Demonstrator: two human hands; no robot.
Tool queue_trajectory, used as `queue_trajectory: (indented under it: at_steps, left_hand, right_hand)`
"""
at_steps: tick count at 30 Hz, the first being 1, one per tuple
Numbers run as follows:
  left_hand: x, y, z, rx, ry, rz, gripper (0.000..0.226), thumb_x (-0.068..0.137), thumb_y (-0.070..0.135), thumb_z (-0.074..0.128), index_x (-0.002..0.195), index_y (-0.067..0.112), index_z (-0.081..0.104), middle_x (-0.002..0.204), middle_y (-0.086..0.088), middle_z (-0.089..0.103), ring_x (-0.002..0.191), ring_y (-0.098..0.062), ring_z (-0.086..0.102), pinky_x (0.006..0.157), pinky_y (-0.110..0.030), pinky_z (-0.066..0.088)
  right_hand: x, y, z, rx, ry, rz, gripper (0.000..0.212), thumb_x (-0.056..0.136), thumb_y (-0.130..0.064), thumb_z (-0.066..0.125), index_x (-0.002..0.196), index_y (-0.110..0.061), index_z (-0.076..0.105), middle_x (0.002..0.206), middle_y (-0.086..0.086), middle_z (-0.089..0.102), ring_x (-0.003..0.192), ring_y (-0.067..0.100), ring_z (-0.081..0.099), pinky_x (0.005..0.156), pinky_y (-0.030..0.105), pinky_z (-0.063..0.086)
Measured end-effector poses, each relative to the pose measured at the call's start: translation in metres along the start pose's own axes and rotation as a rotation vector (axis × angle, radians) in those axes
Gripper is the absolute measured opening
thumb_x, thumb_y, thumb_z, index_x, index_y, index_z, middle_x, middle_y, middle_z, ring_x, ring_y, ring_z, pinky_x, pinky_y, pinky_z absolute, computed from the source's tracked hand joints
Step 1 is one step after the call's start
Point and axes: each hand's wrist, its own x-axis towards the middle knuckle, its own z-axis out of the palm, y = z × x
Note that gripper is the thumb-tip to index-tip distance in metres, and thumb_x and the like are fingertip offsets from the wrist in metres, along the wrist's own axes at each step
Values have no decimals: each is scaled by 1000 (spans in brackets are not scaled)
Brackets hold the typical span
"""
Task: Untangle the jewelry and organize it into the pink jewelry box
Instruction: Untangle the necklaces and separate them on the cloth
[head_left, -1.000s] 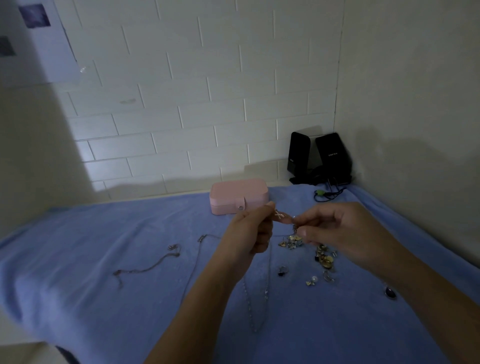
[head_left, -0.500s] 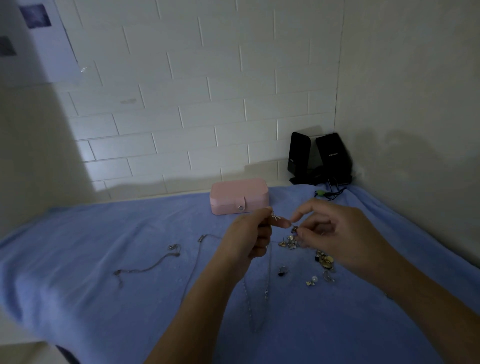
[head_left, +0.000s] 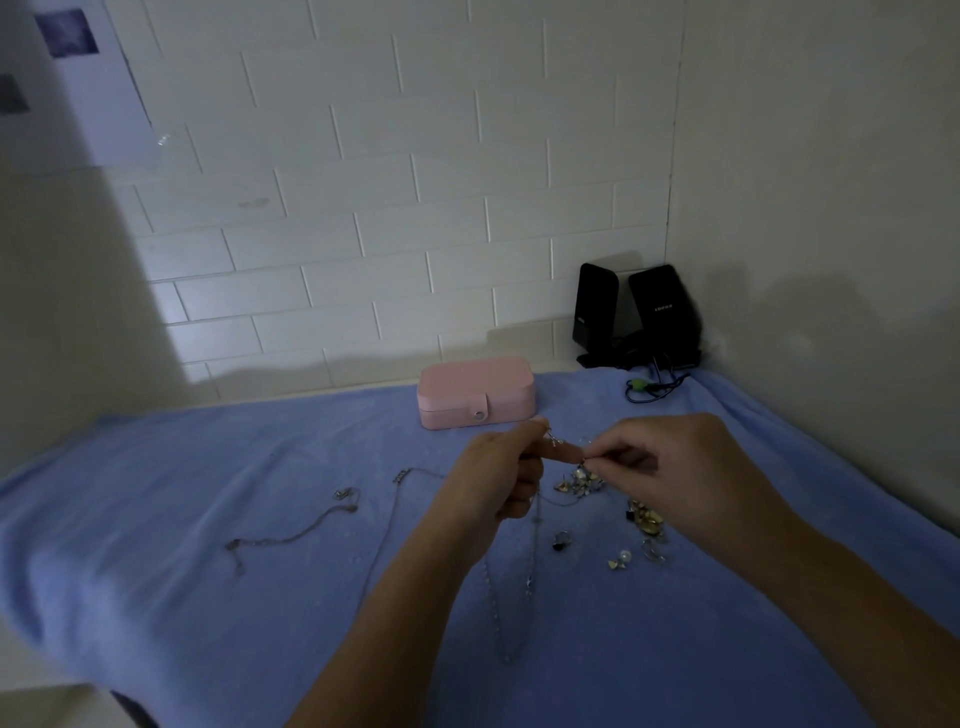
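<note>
A blue fleece blanket (head_left: 208, 519) carries the closed pink rectangular jewelry box (head_left: 475, 392) at its far edge. The left hand (head_left: 498, 478) and right hand (head_left: 675, 467), fingers curled, pinch a small silver jewelry piece (head_left: 554, 441) between them, above scattered gold and silver earrings (head_left: 641, 517).

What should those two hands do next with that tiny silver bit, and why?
Probably draw the hands gently apart to tease the pieces free. The left hand pinches a small silver charm, the right hand pinches a thin silver piece beside it, and a chain trails below. The pink jewelry box is shut, so storing comes later.
</note>
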Motion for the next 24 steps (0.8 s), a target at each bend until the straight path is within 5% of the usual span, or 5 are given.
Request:
queue_trajectory:
  at_steps: [8,24]
  left_hand:
    - [2,-3,2,-87,18,-47,52,101,32,36,68,13,71,51,5,26,41,-6,18,36,-16,16]
    - [2,-2,-1,6,-24,-63,46,99,34,38,80,9,72,51,6,22,41,-6,17,36,-16,16]
  right_hand:
    - [1,-2,4,-76,33,-131,14,76,-22,67,81,-11,74,71,-4,70,71,6,63,66,20,52]
    - [2,2,6,-218,31,-165,5,71,-15,62,68,-12,65,65,-5,62,55,11,59,48,36,54]
